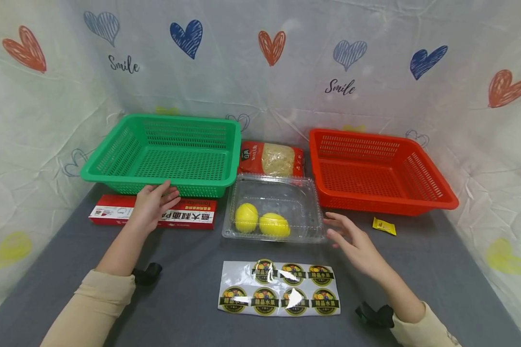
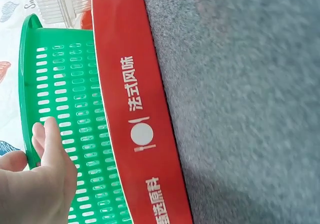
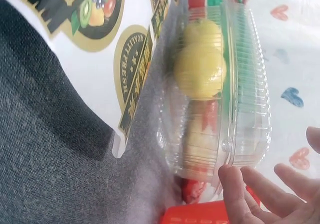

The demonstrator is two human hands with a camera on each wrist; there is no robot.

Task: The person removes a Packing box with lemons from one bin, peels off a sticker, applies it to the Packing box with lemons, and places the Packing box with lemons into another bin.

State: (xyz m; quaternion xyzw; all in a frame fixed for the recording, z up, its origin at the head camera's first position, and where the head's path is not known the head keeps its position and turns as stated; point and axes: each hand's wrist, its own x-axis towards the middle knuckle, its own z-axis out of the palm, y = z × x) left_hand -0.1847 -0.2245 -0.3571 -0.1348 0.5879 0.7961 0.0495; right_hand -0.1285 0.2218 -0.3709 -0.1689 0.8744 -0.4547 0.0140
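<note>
My left hand [image 1: 149,206] is at the front rim of the green basket [image 1: 191,189], above a red-and-white pasta box [image 1: 186,218]. Its fingers look fairly straight in the left wrist view, with the thumb by the basket rim [image 2: 23,94]; firm contact cannot be made out. A closed clear plastic box [image 1: 297,207] holds two yellow round fruits [image 1: 246,218], perhaps lemons. Beside its right front corner is my right hand [image 1: 351,243], fingers spread and loosely bent, holding nothing. Those fingertips [image 3: 227,174] lie close to the clear box's edge; whether they touch is unclear.
A sheet of round fruit stickers [image 1: 279,289] lies in front of the clear box. Behind it is a red bag of pale food [image 1: 278,159]. The red basket [image 1: 382,202] stands at the right, with a small yellow packet [image 1: 384,226] before it. A printed curtain [image 1: 243,62] hangs behind.
</note>
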